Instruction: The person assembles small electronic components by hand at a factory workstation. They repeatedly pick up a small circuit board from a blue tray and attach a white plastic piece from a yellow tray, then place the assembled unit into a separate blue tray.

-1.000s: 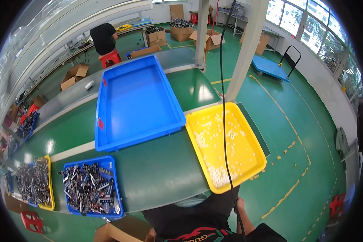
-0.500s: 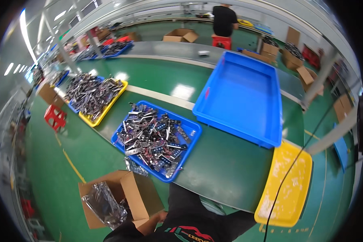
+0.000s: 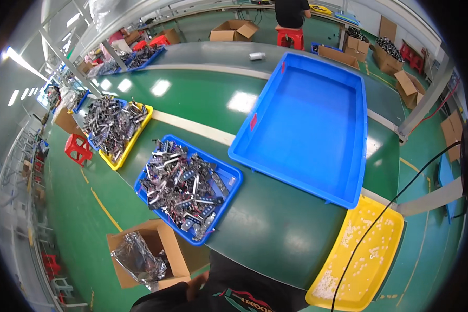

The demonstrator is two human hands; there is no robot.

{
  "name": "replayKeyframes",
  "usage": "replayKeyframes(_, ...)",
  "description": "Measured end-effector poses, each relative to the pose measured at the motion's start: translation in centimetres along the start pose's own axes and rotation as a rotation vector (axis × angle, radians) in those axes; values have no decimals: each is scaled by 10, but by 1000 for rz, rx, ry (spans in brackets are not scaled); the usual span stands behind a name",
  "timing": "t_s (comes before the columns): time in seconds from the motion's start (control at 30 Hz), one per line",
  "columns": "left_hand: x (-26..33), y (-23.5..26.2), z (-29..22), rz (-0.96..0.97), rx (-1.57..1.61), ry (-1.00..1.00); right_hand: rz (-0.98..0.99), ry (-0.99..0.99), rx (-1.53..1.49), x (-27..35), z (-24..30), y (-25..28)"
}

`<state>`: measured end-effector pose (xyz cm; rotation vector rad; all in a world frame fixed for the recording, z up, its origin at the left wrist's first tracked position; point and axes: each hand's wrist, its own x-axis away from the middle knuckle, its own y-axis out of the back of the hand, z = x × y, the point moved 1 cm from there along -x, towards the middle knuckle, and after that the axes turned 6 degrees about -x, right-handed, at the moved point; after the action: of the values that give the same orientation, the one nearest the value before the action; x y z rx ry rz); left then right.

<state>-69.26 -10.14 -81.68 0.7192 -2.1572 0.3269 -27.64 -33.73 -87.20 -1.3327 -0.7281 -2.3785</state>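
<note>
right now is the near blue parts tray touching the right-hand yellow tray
Apart. In the head view, a wide stretch of green tabletop shows between the blue parts tray and the yellow tray.

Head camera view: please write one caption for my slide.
Rectangular blue plastic tray heaped with dark parts, near an open brown cardboard box; larger blue tray and yellow tray to the right.
</note>
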Motion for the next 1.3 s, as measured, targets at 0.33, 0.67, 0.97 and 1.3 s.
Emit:
replayKeyframes(0.33, -27, 52, -128, -581, 425, -216, -31, 96, -5, 13, -61, 36)
replayKeyframes(0.67, 86, 67, -301, -603, 737, -817, -12, 114, -8, 41, -79, 36)
replayKeyframes(0.97, 66, 82, -314, -970, 488, -681, -63, 119, -49, 44, -93, 48)
replayKeyframes(1.3, 85, 85, -340, -773, 809, -921, -61, -59, -151, 53, -110, 94)
